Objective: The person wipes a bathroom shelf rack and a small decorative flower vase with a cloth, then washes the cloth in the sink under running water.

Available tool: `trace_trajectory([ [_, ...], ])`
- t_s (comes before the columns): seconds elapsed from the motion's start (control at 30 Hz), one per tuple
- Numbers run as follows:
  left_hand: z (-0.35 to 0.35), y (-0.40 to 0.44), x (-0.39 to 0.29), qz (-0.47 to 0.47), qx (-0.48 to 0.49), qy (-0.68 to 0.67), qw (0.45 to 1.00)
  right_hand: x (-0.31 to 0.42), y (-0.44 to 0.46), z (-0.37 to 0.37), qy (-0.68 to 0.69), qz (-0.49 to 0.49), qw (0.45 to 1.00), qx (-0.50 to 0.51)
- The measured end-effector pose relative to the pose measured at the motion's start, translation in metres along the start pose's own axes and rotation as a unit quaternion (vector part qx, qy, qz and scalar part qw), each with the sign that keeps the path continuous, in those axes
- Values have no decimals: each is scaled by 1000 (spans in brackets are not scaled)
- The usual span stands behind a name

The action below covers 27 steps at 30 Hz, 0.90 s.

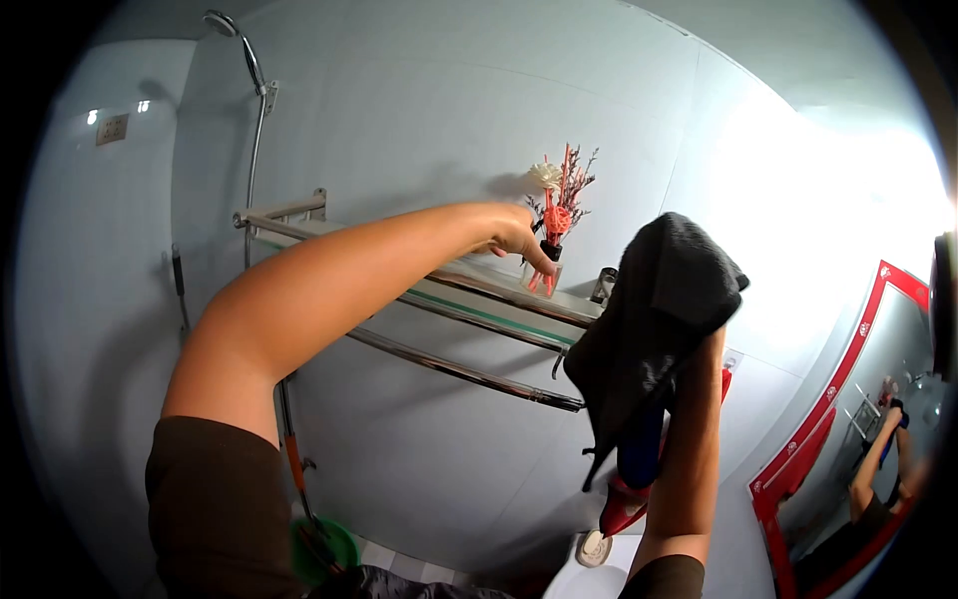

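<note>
1. A small clear vase (540,281) with a black neck is seen at the front of the wall shelf (484,287); whether its base is rested there cannot be told.
2. It is filled with a white flower (545,176), a coral-coloured ball (557,221), thin pink sticks and dark sprigs (578,181); pink also shows through its clear body.
3. A dark grey cloth (667,299) is held up to the right of the vase, well apart from it, with its folds hanging to a point.
4. The left arm is bent at the elbow and extended across the shelf; the vase is gripped near its neck by the left hand (521,240), palm downward.
5. The right forearm (691,439) is raised nearly upright; the right hand is covered by the cloth, so its finger closure cannot be told.
</note>
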<state>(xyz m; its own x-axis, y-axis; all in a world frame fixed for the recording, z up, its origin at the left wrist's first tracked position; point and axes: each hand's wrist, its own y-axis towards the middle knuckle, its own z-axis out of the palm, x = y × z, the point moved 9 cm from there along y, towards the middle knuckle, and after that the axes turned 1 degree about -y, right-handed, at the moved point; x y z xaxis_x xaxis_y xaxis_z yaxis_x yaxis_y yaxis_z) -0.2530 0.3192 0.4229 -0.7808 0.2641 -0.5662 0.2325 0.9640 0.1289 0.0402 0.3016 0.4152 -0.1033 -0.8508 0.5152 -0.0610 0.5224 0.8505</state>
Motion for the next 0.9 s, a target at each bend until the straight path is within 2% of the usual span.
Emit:
trace_trajectory([
  [0.07, 9, 20, 8, -11, 6, 3, 1000, 30, -15, 40, -118, -60, 991, -15],
  [0.13, 17, 25, 11, -16, 26, -8, 1000, 31, -17, 55, -24, -31, 999, 27],
  [0.17, 17, 28, 11, 5, 11, -25, 1000, 15, -15, 55, 106, 16, 994, 18],
  [0.23, 24, 37, 14, 23, 30, -30, 999, 6, -14, 58, 123, 12, 992, 34],
  [0.3, 32, 35, 5, 76, 52, -56, 994, -29, -11, 61, 273, 27, 960, 54],
  [0.43, 32, 20, -9, 103, 59, -32, 992, -45, -4, 56, 266, 33, 962, 47],
  [0.5, 16, 16, -6, 40, 16, -125, 991, -39, 0, 53, 235, 16, 971, 38],
  [0.53, 6, 12, -17, 65, 23, -169, 983, -35, 1, 51, 210, 0, 977, 28],
  [0.63, -1, 0, -46, 123, 40, -188, 974, -20, -2, 47, 90, -87, 992, -15],
  [0.73, -21, -26, -92, 195, 47, -206, 958, 2, -15, 42, 69, -145, 985, -61],
  [0.77, -22, -38, -109, 211, 51, -201, 955, 7, -23, 40, 115, -129, 983, -67],
  [0.83, -21, -54, -145, 285, 55, -199, 936, 34, -38, 39, 292, -43, 952, -78],
  [0.9, -8, -75, -174, 345, 47, -177, 920, 57, -54, 24, 327, -108, 934, -98],
])
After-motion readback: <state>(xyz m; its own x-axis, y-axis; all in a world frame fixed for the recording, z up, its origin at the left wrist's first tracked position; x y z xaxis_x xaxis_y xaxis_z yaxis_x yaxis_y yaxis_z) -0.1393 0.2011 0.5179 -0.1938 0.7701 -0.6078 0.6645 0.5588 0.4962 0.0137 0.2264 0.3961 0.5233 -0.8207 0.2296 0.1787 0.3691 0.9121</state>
